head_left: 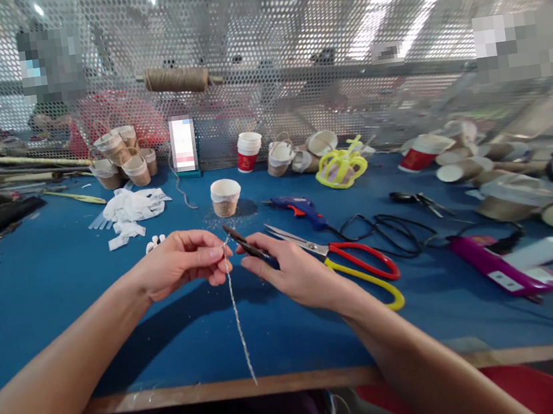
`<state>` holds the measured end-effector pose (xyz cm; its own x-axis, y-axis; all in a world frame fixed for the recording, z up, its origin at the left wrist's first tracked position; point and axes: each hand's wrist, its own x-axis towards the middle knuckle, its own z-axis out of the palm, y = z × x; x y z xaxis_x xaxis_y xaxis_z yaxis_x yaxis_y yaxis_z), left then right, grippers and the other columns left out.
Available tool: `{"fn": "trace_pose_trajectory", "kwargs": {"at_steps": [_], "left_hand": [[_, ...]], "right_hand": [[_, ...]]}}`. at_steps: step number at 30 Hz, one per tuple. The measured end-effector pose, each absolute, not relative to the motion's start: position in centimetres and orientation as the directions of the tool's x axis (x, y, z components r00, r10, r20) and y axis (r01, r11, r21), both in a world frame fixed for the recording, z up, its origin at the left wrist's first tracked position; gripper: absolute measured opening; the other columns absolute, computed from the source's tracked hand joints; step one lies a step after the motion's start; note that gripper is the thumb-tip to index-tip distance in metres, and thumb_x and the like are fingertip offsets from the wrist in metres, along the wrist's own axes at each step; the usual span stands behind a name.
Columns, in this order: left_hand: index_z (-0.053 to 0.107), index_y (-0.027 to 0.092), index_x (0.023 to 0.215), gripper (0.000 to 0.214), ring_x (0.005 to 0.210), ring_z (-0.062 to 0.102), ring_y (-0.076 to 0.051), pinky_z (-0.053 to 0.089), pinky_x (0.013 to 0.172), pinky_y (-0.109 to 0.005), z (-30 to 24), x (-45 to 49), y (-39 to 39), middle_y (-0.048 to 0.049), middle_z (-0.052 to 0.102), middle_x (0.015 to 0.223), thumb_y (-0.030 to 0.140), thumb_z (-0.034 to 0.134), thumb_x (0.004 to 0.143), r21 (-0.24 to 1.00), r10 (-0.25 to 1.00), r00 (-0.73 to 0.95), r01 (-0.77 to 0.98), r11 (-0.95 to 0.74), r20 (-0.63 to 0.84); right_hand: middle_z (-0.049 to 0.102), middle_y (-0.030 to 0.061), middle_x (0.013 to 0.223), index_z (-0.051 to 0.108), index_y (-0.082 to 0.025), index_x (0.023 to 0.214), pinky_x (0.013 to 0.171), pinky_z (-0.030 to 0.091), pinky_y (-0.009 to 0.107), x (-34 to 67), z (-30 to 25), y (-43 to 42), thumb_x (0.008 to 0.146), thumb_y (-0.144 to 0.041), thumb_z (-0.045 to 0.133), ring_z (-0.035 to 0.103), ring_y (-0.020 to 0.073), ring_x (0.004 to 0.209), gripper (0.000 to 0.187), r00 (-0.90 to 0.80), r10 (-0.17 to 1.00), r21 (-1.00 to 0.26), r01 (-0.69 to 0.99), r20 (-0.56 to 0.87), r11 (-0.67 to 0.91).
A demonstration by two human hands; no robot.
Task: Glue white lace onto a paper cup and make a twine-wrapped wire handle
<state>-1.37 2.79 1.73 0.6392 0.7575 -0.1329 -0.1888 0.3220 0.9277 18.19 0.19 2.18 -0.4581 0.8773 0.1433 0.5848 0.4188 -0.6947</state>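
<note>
Above the middle of the table, my left hand (pixel 182 262) is closed, pinching a thin twisted silvery wire (pixel 239 326) between thumb and fingers. The long end of the wire hangs down toward the table's front edge. My right hand (pixel 289 269) is wrapped round a pair of dark pliers (pixel 248 243), whose jaws meet the wire's short upper end just above my left fingertips. Whether the jaws are closed on it, I cannot tell. Just beyond the hands stands a small brown-wrapped paper cup (pixel 226 203) with a white rim.
Scissors (pixel 364 263) with red and yellow handles and a blue glue gun (pixel 300 212) lie right of the hands. White cloth scraps (pixel 135 205) lie left. Wrapped cups (pixel 124 162), a phone (pixel 183 144) and red cups (pixel 248 151) stand before a perforated metal screen (pixel 277 46).
</note>
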Motion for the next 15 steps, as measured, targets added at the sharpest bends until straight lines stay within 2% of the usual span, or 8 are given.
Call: {"fn": "trace_pose_trajectory", "kwargs": {"at_steps": [4, 9, 12, 15], "left_hand": [[0.063, 0.015, 0.071, 0.012, 0.044, 0.049, -0.005, 0.037, 0.045, -0.017, 1.4, -1.3, 3.0, 0.0019, 0.061, 0.054, 0.025, 0.069, 0.069, 0.92, 0.803, 0.588, -0.251, 0.301, -0.102], [0.062, 0.018, 0.07, 0.015, 0.042, 0.042, -0.006, 0.033, 0.044, -0.02, 0.7, -0.6, 2.5, 0.0027, 0.056, 0.051, 0.03, 0.071, 0.065, 0.848, 0.725, 0.681, -0.318, 0.424, -0.107], [0.062, 0.018, 0.069, 0.019, 0.05, 0.051, -0.009, 0.041, 0.052, -0.024, 0.4, -0.1, 2.3, 0.001, 0.059, 0.054, 0.034, 0.072, 0.064, 0.849, 0.708, 0.698, -0.305, 0.431, -0.109], [0.064, 0.017, 0.072, 0.02, 0.065, 0.059, -0.011, 0.046, 0.068, -0.027, 0.6, -0.2, 2.4, -0.0019, 0.064, 0.068, 0.036, 0.068, 0.068, 0.902, 0.795, 0.6, -0.288, 0.321, -0.091]], "right_hand": [[0.062, 0.0048, 0.089, 0.051, -0.016, 0.097, 0.07, 0.043, 0.027, 18.2, 2.0, 0.3, 0.084, -0.031, 0.049, 0.055, 0.0145, 0.077, 0.02, -0.455, 0.882, -0.694, 0.596, 0.121, 0.403], [0.061, 0.0042, 0.088, 0.051, -0.017, 0.1, 0.07, 0.044, 0.027, 18.3, 2.2, 0.1, 0.085, -0.031, 0.048, 0.055, 0.0143, 0.076, 0.021, -0.493, 0.858, -0.703, 0.559, 0.143, 0.439], [0.062, 0.0032, 0.086, 0.052, -0.017, 0.097, 0.069, 0.044, 0.026, 18.2, 2.4, 0.0, 0.085, -0.03, 0.047, 0.055, 0.0137, 0.075, 0.018, -0.497, 0.853, -0.697, 0.557, 0.157, 0.453], [0.063, 0.0037, 0.086, 0.052, -0.018, 0.093, 0.067, 0.043, 0.026, 18.2, 2.4, -0.1, 0.086, -0.029, 0.045, 0.055, 0.0143, 0.074, 0.015, -0.454, 0.875, -0.675, 0.594, 0.168, 0.438]]}}
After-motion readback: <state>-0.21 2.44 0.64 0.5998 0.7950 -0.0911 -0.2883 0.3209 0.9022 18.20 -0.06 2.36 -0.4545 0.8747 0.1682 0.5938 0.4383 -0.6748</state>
